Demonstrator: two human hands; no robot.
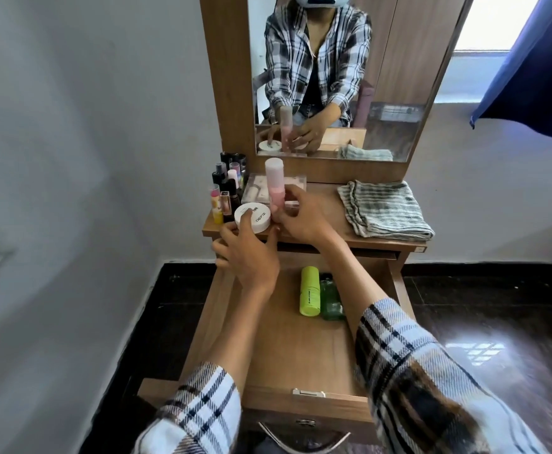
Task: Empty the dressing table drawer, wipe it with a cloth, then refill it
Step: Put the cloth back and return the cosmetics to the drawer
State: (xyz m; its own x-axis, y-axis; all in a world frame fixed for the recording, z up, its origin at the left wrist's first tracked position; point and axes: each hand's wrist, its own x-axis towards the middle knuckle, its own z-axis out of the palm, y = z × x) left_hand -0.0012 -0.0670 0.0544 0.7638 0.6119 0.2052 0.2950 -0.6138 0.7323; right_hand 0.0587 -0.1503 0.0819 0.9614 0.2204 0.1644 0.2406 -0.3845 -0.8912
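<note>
The wooden drawer [301,352] is pulled out below the dressing table top [327,224]. Inside it lie a lime-green tube [309,290] and a green bottle [331,299], side by side near the back. My right hand [301,214] grips a tall pink bottle [275,181] standing upright on the table top. My left hand [247,253] rests its fingers on a round white jar [253,217] at the table's front left edge. A striped grey cloth [384,208] lies folded on the right of the table top.
Several lipsticks and small bottles [227,186] stand at the table's back left, beside a clear flat box [261,186]. A mirror [333,77] rises behind. A wall is close on the left; a blue curtain [536,67] hangs at the right.
</note>
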